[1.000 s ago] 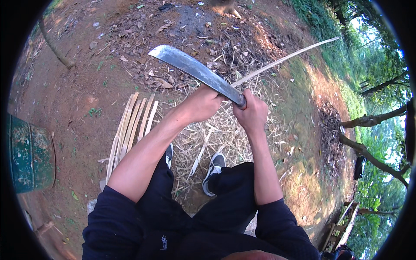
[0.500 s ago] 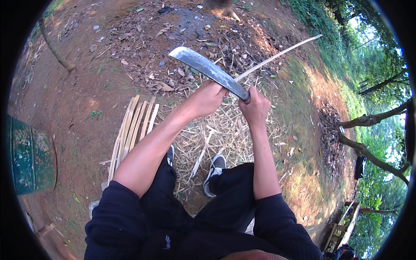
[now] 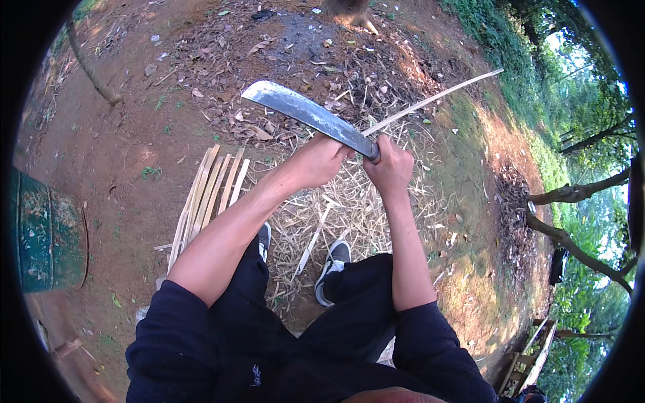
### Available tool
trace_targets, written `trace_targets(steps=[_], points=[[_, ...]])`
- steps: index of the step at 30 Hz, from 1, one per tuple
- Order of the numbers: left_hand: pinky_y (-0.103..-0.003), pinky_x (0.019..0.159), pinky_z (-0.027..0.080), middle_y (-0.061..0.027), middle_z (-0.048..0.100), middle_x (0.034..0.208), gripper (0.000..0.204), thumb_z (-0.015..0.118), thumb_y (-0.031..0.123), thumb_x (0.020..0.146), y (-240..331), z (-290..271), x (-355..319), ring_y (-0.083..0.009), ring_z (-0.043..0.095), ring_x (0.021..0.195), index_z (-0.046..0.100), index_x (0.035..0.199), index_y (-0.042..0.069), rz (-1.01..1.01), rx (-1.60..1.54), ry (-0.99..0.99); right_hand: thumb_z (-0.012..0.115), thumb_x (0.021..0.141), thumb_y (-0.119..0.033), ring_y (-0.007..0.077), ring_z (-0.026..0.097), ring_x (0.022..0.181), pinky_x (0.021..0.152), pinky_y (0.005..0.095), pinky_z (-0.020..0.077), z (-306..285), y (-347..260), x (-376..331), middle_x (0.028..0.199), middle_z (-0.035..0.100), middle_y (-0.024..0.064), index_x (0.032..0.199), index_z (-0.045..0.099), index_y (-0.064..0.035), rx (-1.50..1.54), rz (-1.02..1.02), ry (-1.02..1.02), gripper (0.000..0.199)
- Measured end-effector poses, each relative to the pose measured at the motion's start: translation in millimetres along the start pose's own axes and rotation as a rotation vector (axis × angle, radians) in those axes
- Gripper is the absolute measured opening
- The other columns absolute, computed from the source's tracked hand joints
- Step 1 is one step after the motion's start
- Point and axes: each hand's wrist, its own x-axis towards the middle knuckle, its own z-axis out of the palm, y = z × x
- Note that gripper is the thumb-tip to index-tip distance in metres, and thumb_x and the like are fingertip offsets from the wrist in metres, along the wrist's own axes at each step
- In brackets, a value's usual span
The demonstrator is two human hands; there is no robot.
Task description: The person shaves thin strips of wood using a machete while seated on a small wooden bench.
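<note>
My right hand is wrapped round the handle end of a machete, whose broad, dark, worn blade slants up to the left, over my left hand. Just beneath the blade, my left hand is closed on a long, thin, pale wooden strip. The strip crosses under the blade near the handle and its free end reaches to the upper right. The blade hides part of the left fingers and the strip's near end.
Pale shavings cover the ground between my shoes. Several cut wooden strips lie in a row at the left, near a green drum. Dry leaves litter the ground ahead. Tree branches stand at the right.
The machete has slid left and slightly down along with my right hand. My left hand has dipped a little, and the strip's far tip sits lower.
</note>
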Motion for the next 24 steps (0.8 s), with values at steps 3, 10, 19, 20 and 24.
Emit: trace_targets(steps=[3,10,19,20,24], points=[[-0.042,0.080,0.046,-0.0142,0.058,0.086,0.018,0.044,0.010,0.101,3.1,1.0,1.4,-0.0261,0.057,0.084,0.056,0.096,-0.003,0.013,0.004,0.018,0.067,0.069,-0.012,0.0253,0.062,0.049,0.045,0.0400,0.0439,5.0,4.5,-0.5,0.058,0.059,0.0060,0.070,0.049,-0.0112,-0.017,0.016,0.026,0.018],[-0.044,0.067,0.047,-0.0140,0.059,0.070,0.024,0.043,0.015,0.104,-8.2,-25.2,-28.1,-0.0285,0.059,0.063,0.060,0.097,0.000,-0.192,0.093,0.023,0.064,0.084,-0.016,0.0349,0.067,0.060,0.058,0.0449,0.0522,-18.5,129.6,-24.7,0.068,0.068,0.0154,0.081,0.066,-0.0025,-0.340,0.709,0.141,0.014],[-0.035,0.060,0.044,-0.0061,0.055,0.067,0.025,0.045,0.019,0.104,-20.5,-14.1,-6.4,-0.0160,0.052,0.059,0.060,0.096,0.002,-0.077,0.033,0.037,0.069,0.083,-0.013,0.0174,0.059,0.051,0.052,0.0395,0.0455,-24.8,47.6,-2.8,0.057,0.059,0.0072,0.075,0.059,-0.0006,0.238,0.659,0.132,0.018],[-0.034,0.060,0.044,-0.0054,0.055,0.066,0.024,0.045,0.018,0.104,-18.3,-10.2,-3.7,-0.0154,0.052,0.059,0.060,0.096,0.001,-0.090,-0.013,0.040,0.070,0.082,-0.013,0.0176,0.059,0.051,0.051,0.0388,0.0453,-26.5,32.4,3.8,0.056,0.059,0.0068,0.075,0.058,-0.0013,0.264,0.615,0.068,0.018],[-0.038,0.062,0.048,-0.0099,0.064,0.071,0.028,0.049,0.023,0.103,-5.0,-7.8,0.4,-0.0205,0.061,0.062,0.061,0.094,-0.001,-0.203,-0.078,0.004,0.074,0.079,-0.012,0.0195,0.059,0.047,0.048,0.0363,0.0443,-23.9,-4.4,5.6,0.055,0.057,0.0070,0.078,0.056,-0.0037,0.287,0.342,0.004,0.020]])
